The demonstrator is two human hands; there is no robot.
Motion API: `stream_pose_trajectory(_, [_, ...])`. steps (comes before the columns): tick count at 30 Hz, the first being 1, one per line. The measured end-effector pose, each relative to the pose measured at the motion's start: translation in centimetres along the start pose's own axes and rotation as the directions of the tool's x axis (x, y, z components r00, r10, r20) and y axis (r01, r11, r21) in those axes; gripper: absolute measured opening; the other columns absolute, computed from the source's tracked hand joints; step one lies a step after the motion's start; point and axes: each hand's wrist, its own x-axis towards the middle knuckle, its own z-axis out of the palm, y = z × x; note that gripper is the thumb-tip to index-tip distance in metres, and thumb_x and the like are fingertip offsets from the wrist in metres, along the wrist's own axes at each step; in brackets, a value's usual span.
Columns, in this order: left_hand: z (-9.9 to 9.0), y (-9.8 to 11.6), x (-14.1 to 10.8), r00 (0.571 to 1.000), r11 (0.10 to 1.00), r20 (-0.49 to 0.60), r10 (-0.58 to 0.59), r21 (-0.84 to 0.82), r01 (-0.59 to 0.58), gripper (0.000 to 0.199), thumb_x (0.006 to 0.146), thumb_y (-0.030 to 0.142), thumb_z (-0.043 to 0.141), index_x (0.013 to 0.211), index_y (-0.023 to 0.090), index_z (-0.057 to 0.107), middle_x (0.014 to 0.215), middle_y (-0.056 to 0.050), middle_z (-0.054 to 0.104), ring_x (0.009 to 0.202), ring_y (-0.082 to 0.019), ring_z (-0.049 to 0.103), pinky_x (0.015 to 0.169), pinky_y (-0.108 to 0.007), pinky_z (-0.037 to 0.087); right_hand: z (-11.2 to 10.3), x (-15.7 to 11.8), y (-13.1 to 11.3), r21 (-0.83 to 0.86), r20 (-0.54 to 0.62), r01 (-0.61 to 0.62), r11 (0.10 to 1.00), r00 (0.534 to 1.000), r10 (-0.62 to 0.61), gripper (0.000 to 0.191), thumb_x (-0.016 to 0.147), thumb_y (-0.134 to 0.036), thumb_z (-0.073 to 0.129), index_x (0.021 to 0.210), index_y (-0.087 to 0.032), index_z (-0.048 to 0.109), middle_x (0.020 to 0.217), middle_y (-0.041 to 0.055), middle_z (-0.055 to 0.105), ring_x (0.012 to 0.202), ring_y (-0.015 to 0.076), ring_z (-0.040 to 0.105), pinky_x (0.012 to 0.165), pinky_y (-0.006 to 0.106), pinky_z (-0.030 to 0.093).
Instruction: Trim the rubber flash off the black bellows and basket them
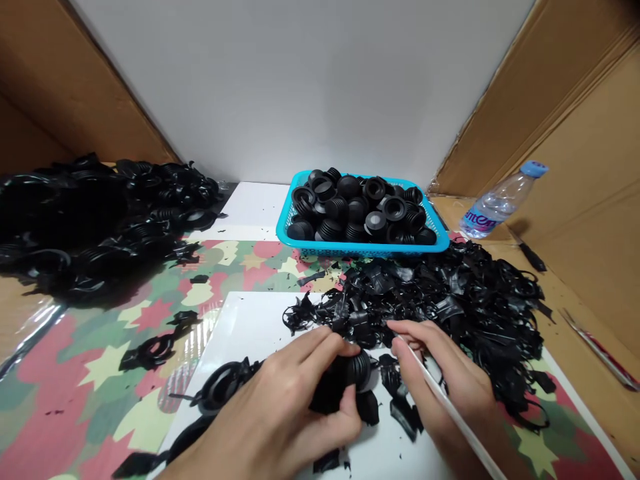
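One black plug [361, 369], pinched in the left hand [295, 393], is in front of the basket [365, 249]; the right hand [453, 380] grips a white stick [454, 412]. Right of the basket, a bottle's [505, 199] purple lettering [482, 221] is partly illegible.

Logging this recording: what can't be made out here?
Head view: ribbed black part, partly hidden by the left hand.
Head view: white stick, near end cut by the bottom edge.
Head view: blue basket, floor hidden under black pieces.
Head view: leftmost pile, cut by the left edge.

Blue-capped clear bottle [500, 203] near a brown cardboard wall [590, 140], pale back panel [300, 87], colourful star-patterned table cover [105, 365]
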Motion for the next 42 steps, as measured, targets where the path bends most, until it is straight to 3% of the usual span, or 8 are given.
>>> stream_pose_trajectory(5, [-0.8,0.1,0.4,1.000,0.999,-0.011,-0.002,-0.038,0.001,0.028,0.092,0.012,0.066,0.115,0.028,0.071,0.098,0.003,0.076,0.081,-0.017,0.078,0.072,-0.022,0.064,-0.5,-0.7,-0.6,0.144,0.103,-0.092,0.985,0.992,0.078,0.044,0.098,-0.011,0.062,0.135,-0.034,0.068,0.087,-0.0098,0.081,0.071,0.0085,0.079,0.081,0.012,0.062])
stream_pose_trajectory(11, [-1.6,0.7,0.7,0.997,0.995,0.054,-0.063,-0.073,0.067,0.016,0.098,0.017,0.067,0.109,0.027,0.072,0.095,0.003,0.076,0.078,-0.016,0.077,0.073,-0.020,0.063,-0.1,-1.3,-1.4,0.191,0.182,-0.157,0.969,0.976,0.122,0.055,0.095,-0.010,0.064,0.142,-0.038,0.059,0.087,-0.0152,0.082,0.077,0.0040,0.080,0.087,0.009,0.057])
stream_pose_trajectory(15, [-1.6,0.8,0.7,0.995,0.995,0.063,-0.071,-0.062,0.075,0.016,0.099,0.018,0.066,0.111,0.028,0.073,0.094,0.004,0.075,0.078,-0.015,0.076,0.072,-0.019,0.062,0.1,-1.4,-0.7,0.234,0.176,-0.080,0.969,0.984,0.039,0.048,0.096,-0.010,0.063,0.135,-0.037,0.065,0.090,-0.0136,0.082,0.078,0.0045,0.081,0.087,0.007,0.058])
stream_pose_trajectory(20, [-1.4,0.8,0.5,0.997,0.995,0.019,-0.078,-0.066,0.080,0.020,0.096,0.019,0.072,0.113,0.029,0.073,0.094,0.005,0.076,0.078,-0.015,0.077,0.075,-0.019,0.063,0.1,-0.9,0.1,0.258,0.138,0.043,0.965,0.987,-0.081,0.036,0.099,-0.009,0.062,0.128,-0.028,0.071,0.103,-0.0023,0.084,0.088,0.0119,0.083,0.089,0.015,0.063])
stream_pose_trajectory(29, [-0.9,0.0,0.5,1.000,1.000,-0.005,-0.003,-0.029,0.003,0.027,0.096,0.015,0.074,0.117,0.032,0.070,0.094,0.006,0.075,0.075,-0.013,0.076,0.067,-0.015,0.060,-0.3,-0.1,-0.6,0.017,0.268,0.211,0.977,0.941,-0.207,0.025,0.118,-0.017,0.045,0.119,-0.021,0.069,0.097,0.0029,0.081,0.088,0.0175,0.080,0.084,0.024,0.064])
stream_pose_trajectory(35, [-0.6,-0.1,0.4,1.000,0.999,0.006,0.018,0.037,-0.018,0.032,0.094,0.011,0.073,0.119,0.032,0.070,0.093,0.006,0.075,0.074,-0.014,0.076,0.068,-0.017,0.059,0.3,0.2,-0.7,-0.134,0.183,0.278,0.951,0.950,-0.251,0.030,0.121,-0.021,0.038,0.120,-0.017,0.068,0.093,0.0050,0.079,0.081,0.0190,0.081,0.079,0.028,0.064])
stream_pose_trajectory(38, [-0.6,-0.2,0.3,1.000,1.000,0.031,-0.002,-0.014,0.002,0.032,0.094,0.015,0.074,0.120,0.034,0.071,0.097,0.006,0.077,0.078,-0.015,0.077,0.069,-0.018,0.060,0.2,0.2,-0.4,-0.122,0.098,0.182,0.976,0.980,-0.171,0.024,0.120,-0.022,0.045,0.124,-0.018,0.068,0.098,0.0047,0.080,0.086,0.0171,0.081,0.083,0.024,0.063])
stream_pose_trajectory(42, [-0.8,-0.4,0.5,0.996,0.995,0.028,-0.081,-0.058,0.082,0.030,0.094,0.016,0.070,0.119,0.033,0.071,0.099,0.005,0.076,0.079,-0.015,0.077,0.054,-0.014,0.055,-0.2,-0.2,0.2,0.019,-0.021,-0.006,1.000,1.000,0.007,0.020,0.112,-0.017,0.057,0.122,-0.025,0.072,0.099,-0.0008,0.077,0.088,0.0122,0.079,0.088,0.016,0.061])
